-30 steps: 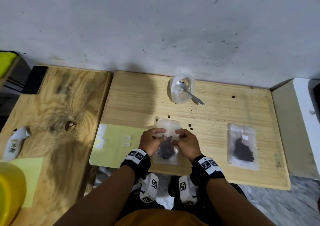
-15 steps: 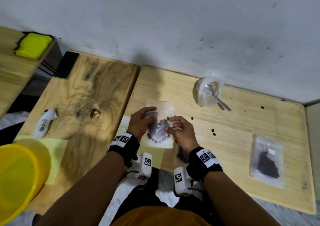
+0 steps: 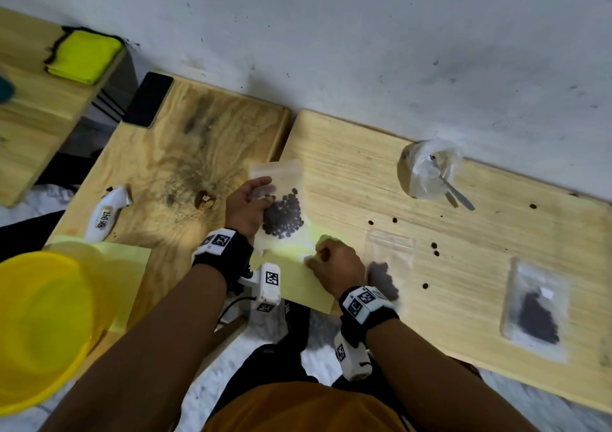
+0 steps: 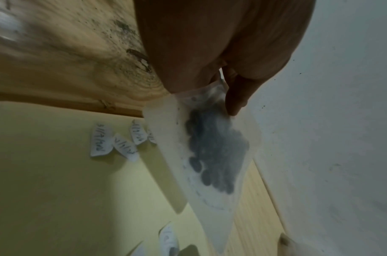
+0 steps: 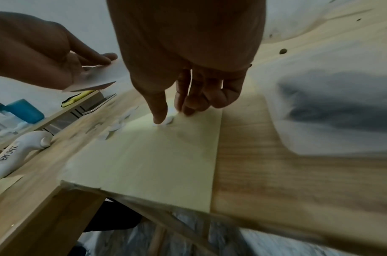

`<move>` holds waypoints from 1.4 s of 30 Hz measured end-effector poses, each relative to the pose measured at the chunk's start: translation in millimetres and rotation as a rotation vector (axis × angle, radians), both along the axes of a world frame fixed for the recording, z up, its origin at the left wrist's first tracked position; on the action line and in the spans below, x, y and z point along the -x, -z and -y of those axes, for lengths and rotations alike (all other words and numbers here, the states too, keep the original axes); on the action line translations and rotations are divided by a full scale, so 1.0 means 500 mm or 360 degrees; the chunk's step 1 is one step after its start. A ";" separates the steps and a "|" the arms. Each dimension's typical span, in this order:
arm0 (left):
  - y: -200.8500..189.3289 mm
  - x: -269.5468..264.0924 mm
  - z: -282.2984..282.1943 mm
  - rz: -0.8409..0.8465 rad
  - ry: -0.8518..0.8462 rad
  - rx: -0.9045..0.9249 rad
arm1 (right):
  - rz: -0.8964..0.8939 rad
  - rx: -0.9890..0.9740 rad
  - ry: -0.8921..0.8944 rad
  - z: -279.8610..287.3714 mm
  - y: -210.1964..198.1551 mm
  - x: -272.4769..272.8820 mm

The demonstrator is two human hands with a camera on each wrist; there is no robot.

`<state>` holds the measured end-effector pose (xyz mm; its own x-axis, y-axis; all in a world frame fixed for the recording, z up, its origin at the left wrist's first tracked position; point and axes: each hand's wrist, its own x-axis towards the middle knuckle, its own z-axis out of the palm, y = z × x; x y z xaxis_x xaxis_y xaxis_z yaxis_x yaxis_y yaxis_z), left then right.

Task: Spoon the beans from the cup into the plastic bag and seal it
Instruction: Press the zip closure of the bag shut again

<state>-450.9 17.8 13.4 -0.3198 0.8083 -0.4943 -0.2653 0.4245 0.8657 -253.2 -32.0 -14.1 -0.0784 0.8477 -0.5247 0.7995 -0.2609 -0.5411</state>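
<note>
My left hand (image 3: 250,206) pinches the top of a small clear plastic bag (image 3: 278,170) and holds it up over the seam of the two boards; dark beans (image 3: 284,214) sit in it. In the left wrist view the bag (image 4: 214,155) hangs tilted from thumb and fingers. My right hand (image 3: 334,262) is lower, on the yellow sheet (image 3: 298,287), with thumb and curled fingers closing on a small white paper label (image 5: 169,119). The clear cup (image 3: 425,173) with the spoon (image 3: 453,190) stands far right by the wall.
A second bag of beans (image 3: 389,259) lies beside my right wrist, a third bag (image 3: 536,312) far right. Loose beans (image 3: 433,249) dot the board. More labels (image 4: 100,140) lie on the sheet. A yellow bowl (image 3: 39,319), a white tool (image 3: 106,213) and a phone (image 3: 149,99) are at left.
My left hand has lifted the bag off the board and carried it left. My right hand has let go of it and dropped to the labels on the yellow sheet. The head view swung left.
</note>
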 end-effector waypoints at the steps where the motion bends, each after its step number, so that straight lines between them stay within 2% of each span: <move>1: 0.000 0.002 -0.003 -0.0004 0.0000 0.0001 | 0.0032 -0.0013 -0.0009 0.001 -0.001 0.006; 9: 0.001 0.001 0.004 -0.0044 0.0019 0.0014 | 0.0038 0.0038 0.0116 0.001 0.009 0.026; 16: 0.006 -0.008 0.002 -0.0082 0.0035 0.0015 | -0.0502 0.0016 0.0426 -0.010 -0.001 -0.003; 20: -0.008 -0.039 -0.012 -0.0105 0.0095 -0.0022 | -0.0864 0.0023 0.0742 -0.034 -0.042 -0.055; 24: -0.033 -0.108 -0.027 -0.0174 0.0298 -0.0092 | -0.1114 0.0006 0.0895 -0.069 -0.105 -0.110; 32: -0.082 -0.262 -0.044 -0.0225 0.0555 -0.0231 | -0.1037 -0.0175 0.0823 -0.132 -0.196 -0.218; 42: -0.122 -0.386 -0.050 -0.0252 0.0674 -0.0348 | -0.0641 -0.0532 0.0617 -0.161 -0.210 -0.299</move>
